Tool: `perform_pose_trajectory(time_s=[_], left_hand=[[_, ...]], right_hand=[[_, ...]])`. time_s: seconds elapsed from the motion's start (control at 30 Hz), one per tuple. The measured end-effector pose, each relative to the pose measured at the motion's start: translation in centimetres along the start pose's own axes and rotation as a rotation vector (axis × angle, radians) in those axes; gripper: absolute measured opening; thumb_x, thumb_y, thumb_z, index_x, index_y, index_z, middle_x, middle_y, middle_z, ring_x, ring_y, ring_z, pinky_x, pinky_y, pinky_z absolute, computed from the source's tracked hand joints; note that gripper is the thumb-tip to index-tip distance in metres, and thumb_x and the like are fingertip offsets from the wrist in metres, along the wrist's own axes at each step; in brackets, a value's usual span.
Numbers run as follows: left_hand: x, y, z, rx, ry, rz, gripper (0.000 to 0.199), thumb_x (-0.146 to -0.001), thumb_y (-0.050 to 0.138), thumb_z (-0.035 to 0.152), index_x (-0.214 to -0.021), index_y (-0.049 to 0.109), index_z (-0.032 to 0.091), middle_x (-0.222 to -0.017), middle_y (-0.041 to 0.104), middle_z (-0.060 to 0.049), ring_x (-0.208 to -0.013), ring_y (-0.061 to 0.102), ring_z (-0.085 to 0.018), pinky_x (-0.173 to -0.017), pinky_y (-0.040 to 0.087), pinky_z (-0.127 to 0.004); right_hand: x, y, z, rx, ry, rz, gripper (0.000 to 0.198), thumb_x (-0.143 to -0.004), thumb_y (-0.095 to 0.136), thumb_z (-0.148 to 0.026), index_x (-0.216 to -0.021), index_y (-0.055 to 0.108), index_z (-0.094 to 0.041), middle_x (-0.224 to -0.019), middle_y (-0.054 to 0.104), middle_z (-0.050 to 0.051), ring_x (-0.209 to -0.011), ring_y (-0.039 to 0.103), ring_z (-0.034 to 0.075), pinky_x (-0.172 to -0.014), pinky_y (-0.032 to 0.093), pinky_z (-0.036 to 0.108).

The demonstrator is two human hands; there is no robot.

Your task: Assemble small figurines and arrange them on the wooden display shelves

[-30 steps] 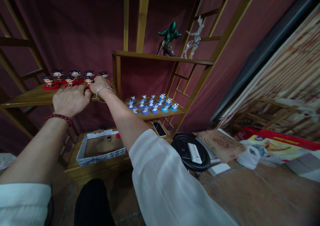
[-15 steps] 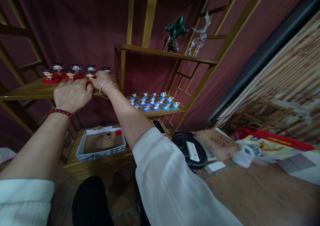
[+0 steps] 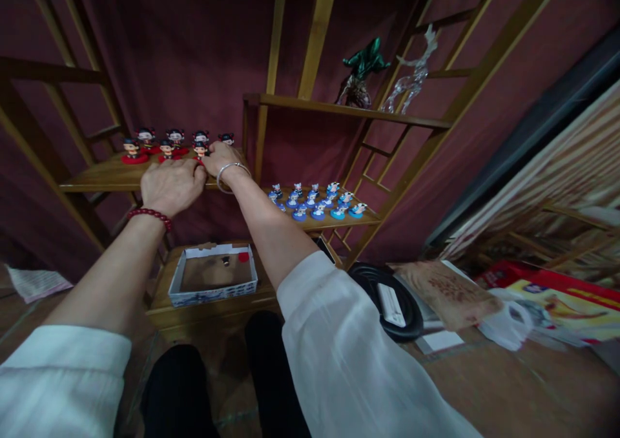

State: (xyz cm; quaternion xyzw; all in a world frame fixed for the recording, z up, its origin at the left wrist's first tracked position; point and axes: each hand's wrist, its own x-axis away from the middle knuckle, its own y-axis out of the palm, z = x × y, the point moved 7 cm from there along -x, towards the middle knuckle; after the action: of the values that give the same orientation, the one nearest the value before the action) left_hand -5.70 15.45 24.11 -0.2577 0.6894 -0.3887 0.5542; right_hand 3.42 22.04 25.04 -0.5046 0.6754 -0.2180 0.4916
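On the left shelf (image 3: pixel 104 174) stand several small black-haired figurines (image 3: pixel 175 138) on red round bases, in two rows. My left hand (image 3: pixel 170 185), back up, lies at the shelf's front edge. Its thumb is apart, close to the front-row right figurine (image 3: pixel 200 146); its other fingers point away and their tips are hidden. My right hand (image 3: pixel 219 157) reaches in from the right, its fingers closed at that same figurine's side. Just behind the right hand is another figurine (image 3: pixel 226 140), its lower part covered.
A lower shelf holds several blue-based figurines (image 3: pixel 318 210). Above are a green sculpture (image 3: pixel 361 70) and a clear deer (image 3: pixel 411 76). A shallow box (image 3: pixel 213 291) below contains a small dark piece and a red disc. Coiled black hose (image 3: pixel 371 283), bags and a red-yellow box (image 3: pixel 562 302) lie right.
The view has swung left, so everything sits further right in the picture. Both hands keep about the same places at the shelf, and the figurines stand as before.
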Motion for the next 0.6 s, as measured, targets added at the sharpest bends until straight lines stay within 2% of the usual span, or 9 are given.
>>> perform_pose_trajectory(time_s=[0.23, 0.6], left_hand=[[0.04, -0.13, -0.18, 0.071, -0.004, 0.039, 0.047, -0.082, 0.021, 0.037, -0.096, 0.06, 0.014, -0.102, 0.061, -0.013, -0.097, 0.052, -0.027, -0.08, 0.036, -0.039], [0.11, -0.42, 0.0, 0.032, 0.053, 0.074, 0.043, -0.083, 0.022, 0.035, -0.091, 0.06, 0.015, -0.097, 0.063, -0.011, -0.091, 0.055, -0.025, -0.076, 0.038, -0.037]], right_hand=[[0.24, -0.23, -0.09, 0.009, -0.016, 0.038, 0.021, -0.073, 0.049, -0.027, -0.089, 0.059, -0.018, -0.09, 0.063, 0.004, -0.082, 0.056, 0.016, -0.069, 0.041, 0.024], [0.48, -0.22, 0.01, -0.045, 0.034, 0.023, 0.027, -0.071, 0.052, -0.021, -0.098, 0.057, -0.019, -0.099, 0.063, 0.004, -0.091, 0.057, 0.015, -0.078, 0.041, 0.023]])
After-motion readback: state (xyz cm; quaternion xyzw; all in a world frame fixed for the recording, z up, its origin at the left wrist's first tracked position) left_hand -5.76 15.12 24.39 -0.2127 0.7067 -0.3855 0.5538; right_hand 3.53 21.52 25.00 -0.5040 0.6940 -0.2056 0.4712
